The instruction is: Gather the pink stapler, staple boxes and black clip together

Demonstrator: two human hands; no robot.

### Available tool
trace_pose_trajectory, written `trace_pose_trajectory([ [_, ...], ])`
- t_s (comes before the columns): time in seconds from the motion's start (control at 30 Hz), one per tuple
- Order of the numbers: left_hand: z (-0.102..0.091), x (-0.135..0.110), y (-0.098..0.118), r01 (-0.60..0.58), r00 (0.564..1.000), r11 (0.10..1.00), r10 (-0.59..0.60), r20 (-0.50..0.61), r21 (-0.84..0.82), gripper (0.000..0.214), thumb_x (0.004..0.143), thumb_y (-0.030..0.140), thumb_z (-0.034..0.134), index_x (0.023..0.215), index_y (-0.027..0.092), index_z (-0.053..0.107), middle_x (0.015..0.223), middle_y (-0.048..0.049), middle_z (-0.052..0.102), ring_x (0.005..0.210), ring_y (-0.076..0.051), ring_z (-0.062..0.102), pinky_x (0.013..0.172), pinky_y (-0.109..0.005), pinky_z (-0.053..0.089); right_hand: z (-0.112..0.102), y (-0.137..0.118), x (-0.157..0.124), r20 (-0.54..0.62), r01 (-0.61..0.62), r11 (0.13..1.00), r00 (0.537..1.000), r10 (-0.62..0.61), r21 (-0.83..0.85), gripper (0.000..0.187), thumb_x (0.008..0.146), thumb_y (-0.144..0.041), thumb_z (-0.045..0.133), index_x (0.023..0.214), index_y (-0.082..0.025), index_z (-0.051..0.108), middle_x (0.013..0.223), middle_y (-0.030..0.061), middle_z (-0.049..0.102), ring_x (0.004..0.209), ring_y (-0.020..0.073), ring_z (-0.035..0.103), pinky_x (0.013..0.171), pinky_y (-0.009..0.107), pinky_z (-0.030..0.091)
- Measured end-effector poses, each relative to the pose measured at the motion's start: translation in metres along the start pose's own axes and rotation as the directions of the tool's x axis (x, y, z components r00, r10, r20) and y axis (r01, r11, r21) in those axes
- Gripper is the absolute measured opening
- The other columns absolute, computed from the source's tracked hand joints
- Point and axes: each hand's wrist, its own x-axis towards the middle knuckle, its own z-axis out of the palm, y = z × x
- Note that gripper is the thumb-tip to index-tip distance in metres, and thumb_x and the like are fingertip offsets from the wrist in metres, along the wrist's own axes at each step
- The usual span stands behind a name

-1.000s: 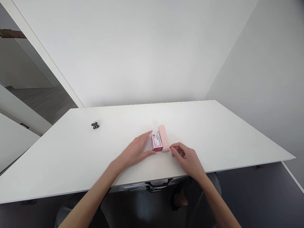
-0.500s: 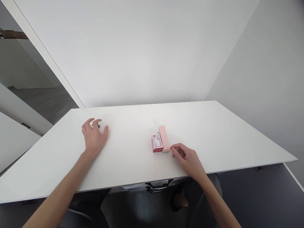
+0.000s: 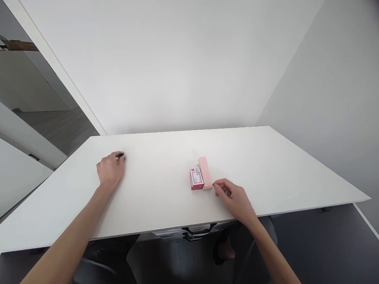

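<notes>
My left hand rests at the table's left side with its fingers curled over a small black binder clip, of which only a tip shows past my fingertips. A pink stapler lies near the table's middle, and a small red and white box lies against its left side. Just right of the stapler's near end, my right hand rests on the table with fingers curled loosely and nothing visible in them.
The white table meets a white wall at its far edge. Its near edge runs just below my wrists, with black cable loops hanging under it. An open doorway lies beyond the table's left side.
My left hand left the red box, crossed to the left side of the table and closed over the black clip. My right hand stayed by the stapler.
</notes>
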Motion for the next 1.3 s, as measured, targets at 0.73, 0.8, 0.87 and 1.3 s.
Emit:
trace_pose_trajectory([
  [0.73,0.026,-0.065,0.181,-0.271,0.789,0.716,0.548,0.278,-0.643,0.028,0.097,0.037,0.059,0.116,0.033,0.079,0.120,0.0037,0.080,0.113,-0.022,0.073,0.104,-0.040,0.056,-0.001,-0.001,0.003,0.002,0.027,1.000,1.000,-0.027,-0.006,0.039,0.101,-0.059,0.050,0.097,-0.025,0.070,0.079,0.0031,0.071,0.067,0.0202,0.058,0.063,0.031,0.045],
  [0.8,0.027,-0.065,0.180,-0.279,0.777,0.710,0.563,0.283,-0.646,0.028,0.097,0.037,0.059,0.115,0.033,0.080,0.119,0.0039,0.080,0.113,-0.022,0.073,0.104,-0.039,0.056,-0.001,-0.002,0.002,0.009,0.017,1.000,1.000,-0.017,-0.002,0.039,0.102,-0.058,0.050,0.096,-0.025,0.069,0.079,0.0031,0.071,0.067,0.0201,0.057,0.063,0.031,0.045],
  [0.87,0.028,-0.066,0.179,-0.296,0.762,0.697,0.584,0.279,-0.653,0.029,0.098,0.037,0.058,0.115,0.033,0.080,0.119,0.0043,0.080,0.113,-0.022,0.073,0.105,-0.039,0.056,-0.001,-0.003,0.002,0.016,0.006,1.000,1.000,-0.006,0.002,0.039,0.102,-0.058,0.050,0.095,-0.025,0.069,0.078,0.0028,0.070,0.067,0.0199,0.057,0.063,0.031,0.044],
  [1.3,0.038,-0.071,0.173,-0.364,0.743,0.715,0.609,0.276,-0.597,0.039,0.100,0.039,0.055,0.136,0.033,0.070,0.127,-0.0001,0.077,0.122,-0.028,0.068,0.109,-0.047,0.051,0.000,-0.002,0.001,0.002,-0.003,1.000,1.000,0.003,-0.026,0.038,0.101,-0.058,0.052,0.095,-0.026,0.070,0.076,0.0016,0.068,0.064,0.0185,0.054,0.060,0.029,0.043],
])
